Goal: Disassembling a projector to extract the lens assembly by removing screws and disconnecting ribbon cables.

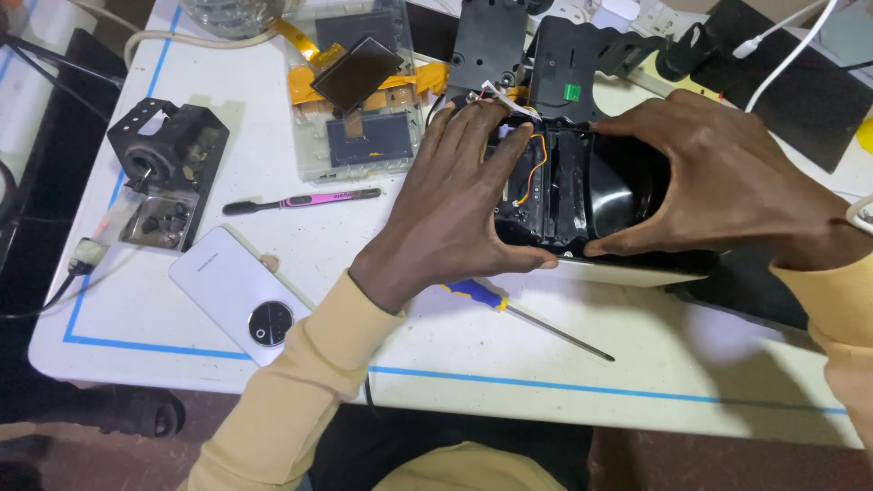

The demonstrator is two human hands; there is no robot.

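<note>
A black plastic device body (582,195) with its inside exposed lies on the white table (455,364), with thin orange and white wires (532,164) running into it. My left hand (455,205) grips its left end, fingers over the top and thumb under the near edge. From the right, my right hand (727,182) clasps the rounded end, thumb along the lower side. A flat white panel (627,271) lies beneath the device.
A blue-and-yellow-handled screwdriver (523,314) lies just in front of my left wrist. A white phone (238,295), a pink and black toothbrush (305,200), a black metal bracket part (168,168) and a clear tray of small screens (359,91) sit to the left. Cables and black parts crowd the far right.
</note>
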